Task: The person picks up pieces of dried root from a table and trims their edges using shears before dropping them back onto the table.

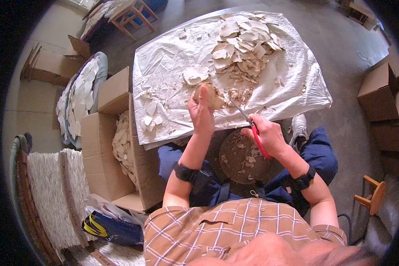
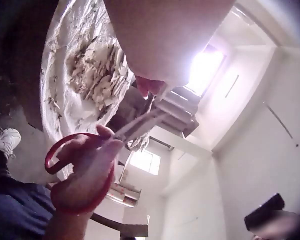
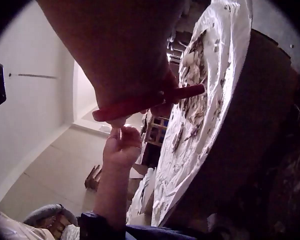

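Observation:
My left hand (image 1: 202,114) holds a pale, flat, brown-edged piece (image 1: 215,100) over the near side of the white-covered table (image 1: 168,53), the thumb lying along it. In my right hand (image 1: 270,135) are red-handled scissors (image 1: 255,133), their blades pointing toward that piece. The left wrist view shows fingers gripping the red loops (image 2: 52,155). Brown trimmings (image 1: 240,95) lie just beyond the blades. A larger cream piece (image 1: 196,74) rests behind my left hand, and a heap of similar pieces (image 1: 244,44) covers the far right of the cloth.
Between the knees sits a round container (image 1: 241,166) with scraps in it. An open cardboard box (image 1: 104,159) of pale pieces stands at the left, with round trays (image 1: 82,99) behind. Cardboard boxes (image 1: 377,95) and a wooden stool (image 1: 376,197) are at the right.

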